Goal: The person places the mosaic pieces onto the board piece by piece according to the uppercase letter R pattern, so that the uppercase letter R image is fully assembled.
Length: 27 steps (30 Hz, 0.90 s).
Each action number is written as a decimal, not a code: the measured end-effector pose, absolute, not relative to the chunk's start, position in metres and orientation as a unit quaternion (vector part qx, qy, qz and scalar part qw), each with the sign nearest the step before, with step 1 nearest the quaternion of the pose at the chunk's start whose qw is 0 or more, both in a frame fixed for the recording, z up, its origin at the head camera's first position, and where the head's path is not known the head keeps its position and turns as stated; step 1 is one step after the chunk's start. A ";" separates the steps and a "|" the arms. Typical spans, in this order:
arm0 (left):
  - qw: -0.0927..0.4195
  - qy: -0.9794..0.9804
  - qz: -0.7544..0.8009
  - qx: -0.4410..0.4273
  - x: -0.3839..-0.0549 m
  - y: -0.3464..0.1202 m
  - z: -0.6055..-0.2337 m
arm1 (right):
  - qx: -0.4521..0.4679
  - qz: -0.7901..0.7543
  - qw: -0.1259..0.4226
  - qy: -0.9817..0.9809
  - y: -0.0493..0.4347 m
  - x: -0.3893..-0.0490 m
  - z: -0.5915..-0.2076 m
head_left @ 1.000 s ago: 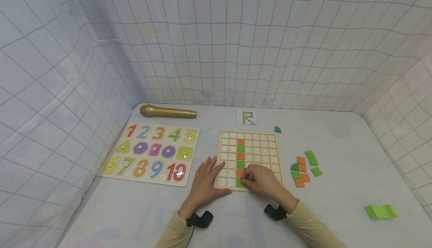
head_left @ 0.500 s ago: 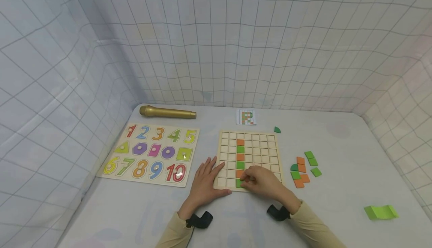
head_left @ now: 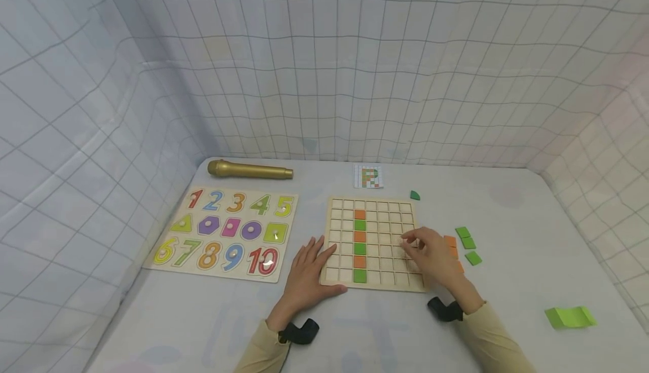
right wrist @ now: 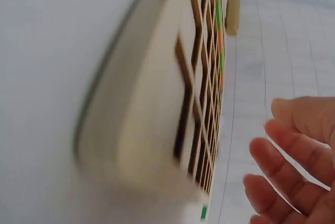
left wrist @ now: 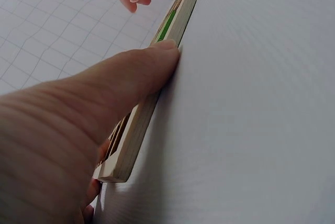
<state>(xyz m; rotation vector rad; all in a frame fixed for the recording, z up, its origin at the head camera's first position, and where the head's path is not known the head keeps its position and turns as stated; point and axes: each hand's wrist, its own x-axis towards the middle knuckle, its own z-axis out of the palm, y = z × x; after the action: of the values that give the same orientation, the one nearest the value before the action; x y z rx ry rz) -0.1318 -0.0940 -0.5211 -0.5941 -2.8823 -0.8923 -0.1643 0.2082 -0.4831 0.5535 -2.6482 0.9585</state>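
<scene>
In the head view, a wooden grid board [head_left: 387, 263] lies flat with one column of alternating orange and green square tiles [head_left: 359, 248]. My left hand [head_left: 307, 277] rests on the board's near left corner, fingers spread along the left side. Its thumb [left wrist: 141, 67] presses the near edge beside a green tile [left wrist: 166, 26] in the left wrist view. My right hand [head_left: 433, 256] hovers over the board's right edge, fingers loosely bent. Nothing shows between those fingers [right wrist: 267, 153] in the right wrist view. The hand partly hides loose orange tiles [head_left: 450, 241].
Loose green tiles [head_left: 474, 258] lie right of the board, and a dark green quarter-round piece [head_left: 415, 195] behind it. A pattern card [head_left: 368, 176] stands farther back. Leftward are a number puzzle [head_left: 223, 232] and a gold microphone [head_left: 250, 170]. A bright green curved block [head_left: 571, 318] sits far right.
My right hand has left the green tile at the bottom of the column and moved right, toward the loose tiles. That tile now shows fully in its cell. The left hand stays put.
</scene>
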 end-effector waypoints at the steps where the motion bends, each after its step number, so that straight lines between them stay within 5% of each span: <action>1: 0.034 -0.937 -0.290 -0.193 -0.132 -0.094 -0.521 | 0.175 0.327 0.146 -0.917 0.214 -0.166 -0.482; 14: 0.033 -0.936 -0.295 -0.191 -0.131 -0.094 -0.519 | 0.041 0.323 0.274 -0.905 0.267 -0.175 -0.480; 27: 0.027 -0.939 -0.287 -0.188 -0.132 -0.094 -0.522 | -0.054 0.303 0.229 -0.923 0.285 -0.171 -0.473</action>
<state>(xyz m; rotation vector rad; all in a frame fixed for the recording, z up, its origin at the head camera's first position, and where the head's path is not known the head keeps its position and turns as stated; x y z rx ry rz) -0.1320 -0.0941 -0.5223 -0.5815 -2.9005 -0.8875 -0.1711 0.2850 -0.4732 -0.1490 -2.5424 0.8346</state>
